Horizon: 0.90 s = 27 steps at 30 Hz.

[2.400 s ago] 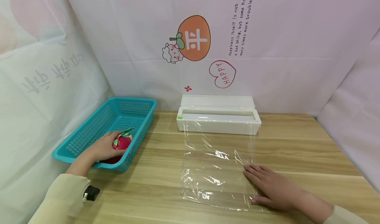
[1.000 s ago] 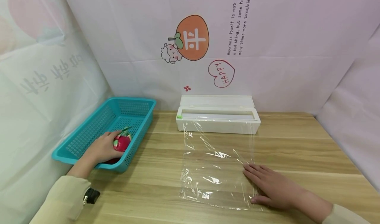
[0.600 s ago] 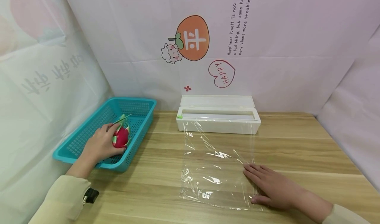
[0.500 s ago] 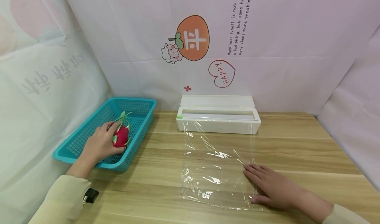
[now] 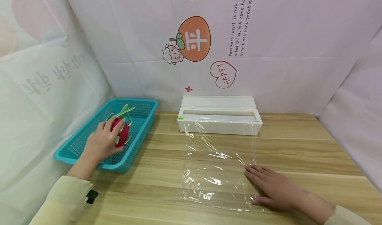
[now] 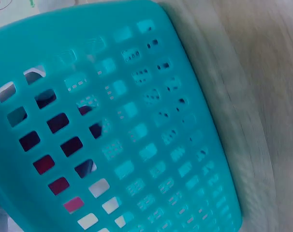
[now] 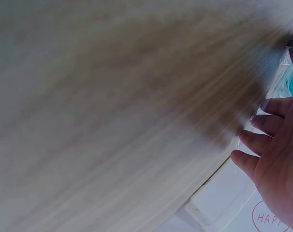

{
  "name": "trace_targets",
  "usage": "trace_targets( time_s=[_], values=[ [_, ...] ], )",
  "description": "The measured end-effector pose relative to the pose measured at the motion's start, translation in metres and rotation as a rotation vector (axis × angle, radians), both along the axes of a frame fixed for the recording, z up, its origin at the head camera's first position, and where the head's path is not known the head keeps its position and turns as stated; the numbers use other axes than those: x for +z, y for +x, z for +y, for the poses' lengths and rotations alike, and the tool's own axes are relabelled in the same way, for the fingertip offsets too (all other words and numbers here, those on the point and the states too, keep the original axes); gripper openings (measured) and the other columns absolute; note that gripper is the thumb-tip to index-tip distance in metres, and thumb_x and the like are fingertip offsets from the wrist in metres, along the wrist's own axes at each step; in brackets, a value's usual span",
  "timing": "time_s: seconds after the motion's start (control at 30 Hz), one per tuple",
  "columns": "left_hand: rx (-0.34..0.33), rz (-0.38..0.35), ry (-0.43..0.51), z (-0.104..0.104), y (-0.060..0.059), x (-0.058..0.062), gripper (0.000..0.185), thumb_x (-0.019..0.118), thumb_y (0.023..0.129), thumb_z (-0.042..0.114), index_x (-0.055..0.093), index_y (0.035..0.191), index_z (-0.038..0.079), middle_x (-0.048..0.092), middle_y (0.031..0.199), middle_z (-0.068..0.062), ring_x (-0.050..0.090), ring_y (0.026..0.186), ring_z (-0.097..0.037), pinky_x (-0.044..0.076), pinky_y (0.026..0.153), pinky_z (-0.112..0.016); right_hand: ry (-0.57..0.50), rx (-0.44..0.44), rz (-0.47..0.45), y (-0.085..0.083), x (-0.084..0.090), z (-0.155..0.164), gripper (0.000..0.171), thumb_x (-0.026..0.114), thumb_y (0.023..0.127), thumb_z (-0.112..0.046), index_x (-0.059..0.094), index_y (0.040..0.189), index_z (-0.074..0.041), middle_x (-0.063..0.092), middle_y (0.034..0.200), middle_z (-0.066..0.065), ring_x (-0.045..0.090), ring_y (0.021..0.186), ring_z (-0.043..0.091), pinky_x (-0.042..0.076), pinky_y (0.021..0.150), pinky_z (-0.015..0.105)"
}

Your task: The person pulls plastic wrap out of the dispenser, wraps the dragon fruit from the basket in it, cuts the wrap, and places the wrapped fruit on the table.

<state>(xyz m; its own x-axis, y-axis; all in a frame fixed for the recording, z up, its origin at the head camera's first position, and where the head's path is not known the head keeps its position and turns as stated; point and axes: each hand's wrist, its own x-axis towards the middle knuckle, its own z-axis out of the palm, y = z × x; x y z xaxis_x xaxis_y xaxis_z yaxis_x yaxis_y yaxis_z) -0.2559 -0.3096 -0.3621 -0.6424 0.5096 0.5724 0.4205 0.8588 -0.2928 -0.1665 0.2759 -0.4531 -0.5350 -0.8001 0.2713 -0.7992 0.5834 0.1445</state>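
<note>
Staged tabletop booth, cartoon-print backdrop sheets, wooden table

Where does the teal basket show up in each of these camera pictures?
Head: teal basket at left on the table, the left hand holding a red fruit over it.
Left wrist: its holed wall fills the picture.
Right wrist: only a teal sliver at the right edge, perhaps the basket.
Shared landmark: the wooden table.

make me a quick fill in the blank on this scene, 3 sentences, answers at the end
1. The left hand grips a dragon fruit above the ____ basket.
2. The right hand lies flat on the sheet of ____ wrap.
3. The lid of the white dispenser box is ____.

Missing words: teal; cling; open
</note>
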Motion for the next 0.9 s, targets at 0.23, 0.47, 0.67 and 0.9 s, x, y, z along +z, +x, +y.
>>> trace_targets(
  time_s=[0.23,0.47,0.67,0.9],
  values=[
    [-0.068,0.173,-0.068,-0.002,-0.004,0.004,0.105,0.094,0.043,0.036,0.053,0.134,0.004,0.050,0.127,-0.032,0.055,0.095,-0.052,0.054,0.055,-0.058,-0.011,0.014,0.007,-0.001,-0.002,0.001,0.079,0.058,0.089,-0.060,0.050,0.136,0.003,0.048,0.142,0.019,0.048,0.126,0.035,-0.001,0.114,0.022],
    [-0.100,0.226,-0.093,0.000,-0.003,0.010,0.103,0.094,0.044,0.032,0.052,0.134,0.004,0.050,0.128,-0.032,0.055,0.096,-0.052,0.054,0.059,-0.059,-0.008,0.013,0.012,-0.001,-0.003,0.001,0.079,0.058,0.089,-0.059,0.050,0.136,0.004,0.048,0.142,0.019,0.048,0.126,0.036,-0.001,0.114,0.023],
    [-0.125,0.251,-0.115,0.001,-0.003,0.015,0.100,0.093,0.047,0.030,0.053,0.134,0.002,0.050,0.128,-0.033,0.056,0.095,-0.052,0.054,0.060,-0.059,-0.014,0.011,0.008,-0.001,-0.003,0.001,0.079,0.058,0.089,-0.060,0.050,0.136,0.003,0.048,0.142,0.019,0.048,0.126,0.035,-0.001,0.114,0.022],
    [-0.158,0.276,-0.136,0.004,-0.003,0.024,0.098,0.093,0.048,0.030,0.054,0.134,0.001,0.050,0.129,-0.033,0.056,0.098,-0.053,0.054,0.062,-0.059,-0.012,0.009,0.008,0.000,-0.002,0.001,0.080,0.058,0.089,-0.059,0.050,0.137,0.003,0.047,0.142,0.019,0.048,0.126,0.035,0.000,0.114,0.022]
  ],
)
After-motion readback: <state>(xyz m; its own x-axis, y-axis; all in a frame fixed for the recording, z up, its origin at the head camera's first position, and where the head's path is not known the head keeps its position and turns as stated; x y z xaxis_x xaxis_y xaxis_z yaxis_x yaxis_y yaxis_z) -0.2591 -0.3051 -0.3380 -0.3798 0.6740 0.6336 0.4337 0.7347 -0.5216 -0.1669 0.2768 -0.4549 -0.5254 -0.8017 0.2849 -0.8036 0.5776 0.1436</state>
